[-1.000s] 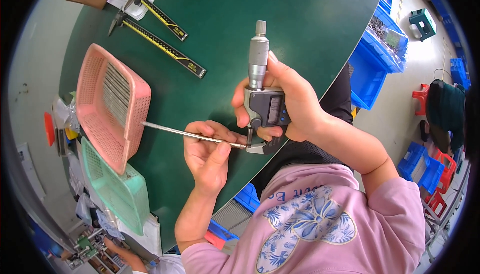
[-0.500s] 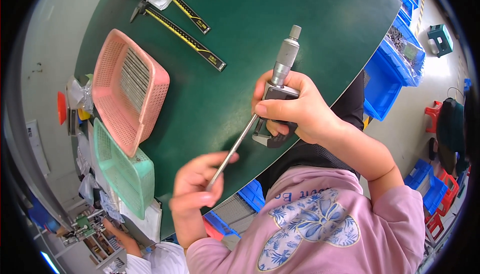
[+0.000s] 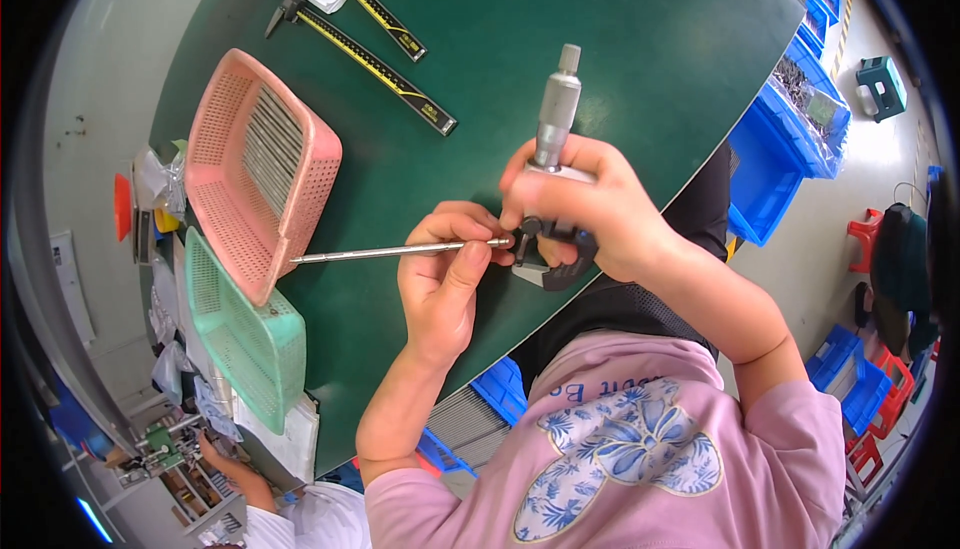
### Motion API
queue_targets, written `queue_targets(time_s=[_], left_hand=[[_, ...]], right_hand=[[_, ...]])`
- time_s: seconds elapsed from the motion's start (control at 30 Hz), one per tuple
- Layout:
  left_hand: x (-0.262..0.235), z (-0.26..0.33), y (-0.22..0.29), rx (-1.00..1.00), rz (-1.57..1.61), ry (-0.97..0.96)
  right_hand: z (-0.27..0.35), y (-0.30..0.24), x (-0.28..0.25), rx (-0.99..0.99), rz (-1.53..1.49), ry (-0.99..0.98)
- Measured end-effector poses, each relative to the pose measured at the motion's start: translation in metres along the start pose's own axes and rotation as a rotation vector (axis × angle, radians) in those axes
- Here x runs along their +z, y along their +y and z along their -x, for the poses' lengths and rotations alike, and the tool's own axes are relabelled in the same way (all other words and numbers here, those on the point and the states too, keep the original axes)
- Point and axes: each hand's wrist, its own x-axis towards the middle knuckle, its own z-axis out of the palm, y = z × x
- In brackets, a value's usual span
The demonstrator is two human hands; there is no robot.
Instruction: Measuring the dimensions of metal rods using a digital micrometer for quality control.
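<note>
My left hand [image 3: 440, 294] pinches a thin metal rod [image 3: 355, 253] between thumb and fingers. The rod lies nearly level, its far left end close to the pink basket's lower corner. Its right end is beside the measuring gap of a micrometer [image 3: 558, 111]; whether it touches cannot be made out. My right hand [image 3: 605, 211] is closed around the micrometer's dark frame, with the silver thimble pointing up and away from me. Part of the frame is hidden by my fingers.
A pink basket [image 3: 322, 181] with several metal rods and a green basket [image 3: 285, 349] stand at the left on the green table [image 3: 400, 184]. Two calipers [image 3: 385, 71] lie beyond. Blue bins [image 3: 765, 194] are at the right. Another person's arm [image 3: 240, 474] shows lower left.
The rod has swung from steeply slanted to nearly level. My left hand has moved up and right, closer to the micrometer, which has shifted slightly left in my right hand.
</note>
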Motion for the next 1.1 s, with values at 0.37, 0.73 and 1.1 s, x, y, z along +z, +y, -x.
queue_targets(time_s=[0.37, 0.73, 1.1], left_hand=[[-0.004, 0.005, -0.002, -0.083, -0.037, -0.102], [-0.006, 0.006, -0.003, -0.079, -0.068, -0.188], [-0.007, 0.008, -0.001, -0.067, -0.096, -0.172]], right_hand=[[-0.006, -0.007, -0.013, 0.165, -0.3, -0.06], [-0.003, -0.004, -0.009, 0.167, -0.314, -0.064], [-0.005, -0.003, -0.006, 0.16, -0.262, -0.088]])
